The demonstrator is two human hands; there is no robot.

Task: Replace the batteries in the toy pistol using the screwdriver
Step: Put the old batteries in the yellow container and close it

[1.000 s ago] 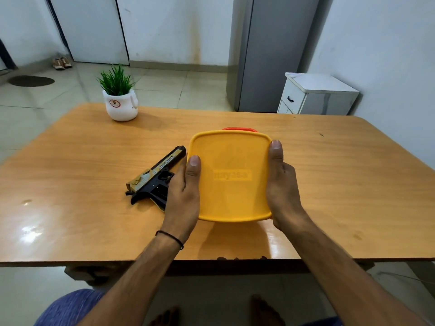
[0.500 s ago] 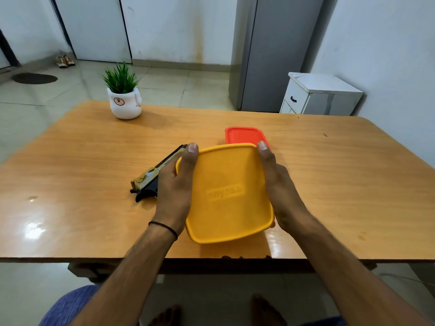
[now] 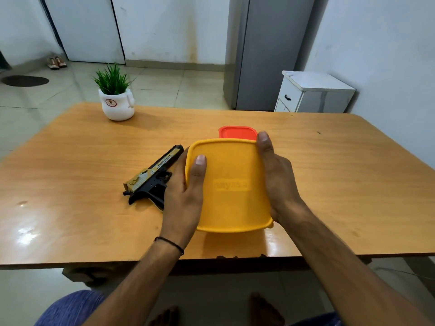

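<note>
Wooden desk (image 3: pixel 353 175) with a yellow plastic container (image 3: pixel 230 189) right between the fingers (image 3: pixel 265 147), and an orange container (image 3: pixel 237 132) poking out just past them. Far-left of the fingers there's a green plant in a white pot (image 3: pixel 116 104). Beyond the desk: grey fridge (image 3: pixel 270 55), small white cabinet (image 3: pixel 313 92), shoes (image 3: pixel 56 62) and a dark mat (image 3: pixel 24 80) on the floor.

Views: we have a single one, worn on our head.
Position: we sit above the near edge of the table (image 3: pixel 70 161); our knee (image 3: pixel 70 309) and bare foot (image 3: pixel 266 309) show along the bottom of the frame.
Direction: forward and down; floor (image 3: pixel 58 95) and wall (image 3: pixel 164 27) fill the top.
Nearness: close; our left hand (image 3: pixel 182 198) and right hand (image 3: pixel 280 182) hold the yellow box (image 3: pixel 230 184) at centre frame.
Width: wide; the table spans the frame from left to right.
</note>
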